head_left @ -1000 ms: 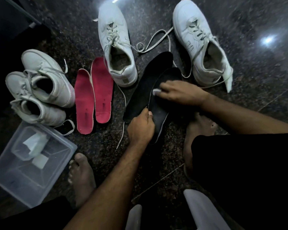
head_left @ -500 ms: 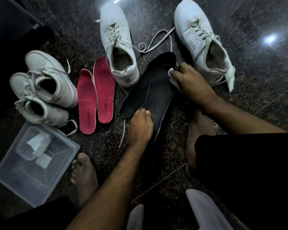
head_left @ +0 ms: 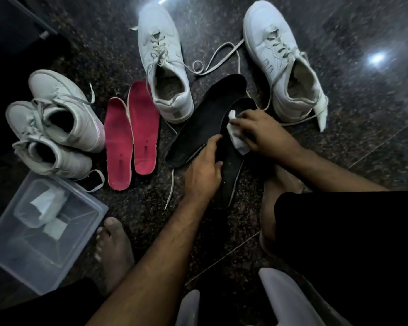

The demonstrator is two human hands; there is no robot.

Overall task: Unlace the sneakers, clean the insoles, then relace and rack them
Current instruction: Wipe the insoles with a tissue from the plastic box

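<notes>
Holding the near black insole (head_left: 231, 170) at its left edge, our left hand (head_left: 204, 170) curls its fingers over the rim, thumb on the upper face. Our right hand (head_left: 263, 132) grips a crumpled white wipe (head_left: 237, 137) and presses it against the upper half of the same insole. A second black insole (head_left: 205, 121) lies on the floor just left of the first, partly under it.

Two white sneakers stand beyond the black insoles with heels toward us: the middle sneaker (head_left: 164, 64) and the right sneaker (head_left: 284, 64). Both remain partly laced, and loose lace ends (head_left: 218, 55) trail across the floor between them. Two red insoles (head_left: 131, 132) lie side by side, touching, left of the middle sneaker. A second white pair (head_left: 54, 121) lies at far left, one sneaker against the other, laces loose.

A clear plastic bin (head_left: 17, 257) sits at lower left; it contains a smaller clear container and white wipes (head_left: 44, 204). Our bare left foot (head_left: 114, 250) rests beside the bin. The dark speckled stone floor (head_left: 363, 114) carries everything.
</notes>
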